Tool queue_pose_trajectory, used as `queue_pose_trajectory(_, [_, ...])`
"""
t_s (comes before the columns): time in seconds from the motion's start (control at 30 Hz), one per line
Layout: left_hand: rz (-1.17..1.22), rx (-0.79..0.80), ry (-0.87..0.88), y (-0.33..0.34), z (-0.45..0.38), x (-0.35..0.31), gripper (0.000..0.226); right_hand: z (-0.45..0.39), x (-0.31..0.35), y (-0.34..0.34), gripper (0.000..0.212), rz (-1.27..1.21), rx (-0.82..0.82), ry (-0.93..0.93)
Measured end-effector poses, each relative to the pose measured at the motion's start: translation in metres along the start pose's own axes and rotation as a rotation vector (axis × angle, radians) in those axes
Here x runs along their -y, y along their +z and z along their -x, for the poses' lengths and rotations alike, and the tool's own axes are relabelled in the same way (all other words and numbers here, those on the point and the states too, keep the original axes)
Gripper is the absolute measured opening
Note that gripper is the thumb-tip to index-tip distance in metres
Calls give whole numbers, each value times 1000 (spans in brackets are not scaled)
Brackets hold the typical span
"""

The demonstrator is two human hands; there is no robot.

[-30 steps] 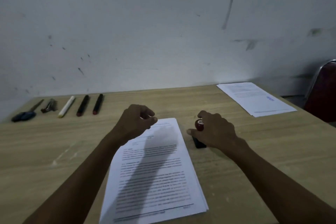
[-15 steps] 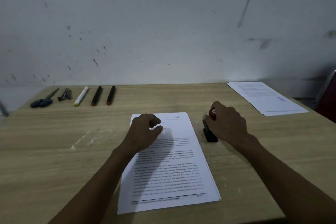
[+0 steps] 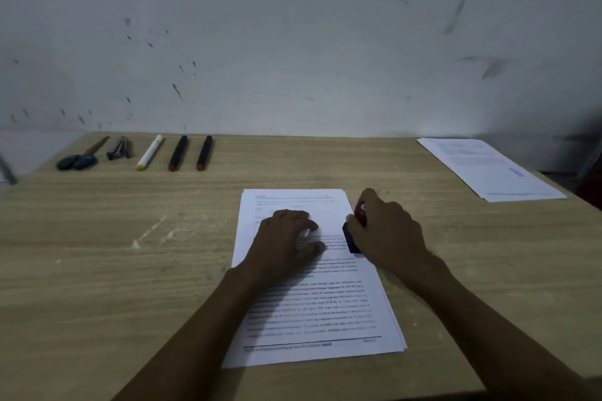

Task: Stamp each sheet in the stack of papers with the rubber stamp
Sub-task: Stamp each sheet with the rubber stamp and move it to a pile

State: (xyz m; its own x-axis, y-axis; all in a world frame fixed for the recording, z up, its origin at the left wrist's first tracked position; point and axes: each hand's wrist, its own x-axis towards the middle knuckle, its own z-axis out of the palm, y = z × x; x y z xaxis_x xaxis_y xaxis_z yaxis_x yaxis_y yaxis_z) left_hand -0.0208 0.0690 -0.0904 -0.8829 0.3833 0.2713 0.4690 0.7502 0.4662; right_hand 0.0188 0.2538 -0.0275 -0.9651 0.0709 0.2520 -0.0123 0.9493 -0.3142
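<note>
A stack of printed white papers (image 3: pixel 325 309) lies on the wooden table (image 3: pixel 130 270) in front of me. My left hand (image 3: pixel 286 238) rests on the upper part of the top sheet, fingers spread and pressing it down. My right hand (image 3: pixel 387 234) grips a rubber stamp (image 3: pixel 353 234) with a red handle and a black base. The stamp's base sits at the right edge of the top sheet, near the upper half. Most of the stamp is hidden under my fingers.
At the back right lies a second pile of sheets (image 3: pixel 488 169) with a blue mark. Along the back left lie scissors (image 3: pixel 79 158), a small metal tool (image 3: pixel 120 148), a white marker (image 3: pixel 150 152) and two black markers (image 3: pixel 190 153). A wall stands behind the table.
My left hand came down and flattened onto the top sheet. My right hand brought the stamp from the bare table beside the stack onto the sheet's right edge.
</note>
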Motion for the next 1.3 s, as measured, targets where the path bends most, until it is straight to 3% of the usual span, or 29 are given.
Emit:
queue_pose_trajectory(0.57, [-20, -6, 2, 5, 2, 3, 46, 20, 5, 21, 17, 98, -48, -14])
queue_pose_trajectory(0.83, [-5, -7, -7, 5, 3, 3, 59, 20, 9, 28, 22, 216, -78, 12])
queue_pose_trajectory(1.3, [0, -21, -4, 8, 3, 6, 58, 19, 8, 34, 24, 216, -131, 3])
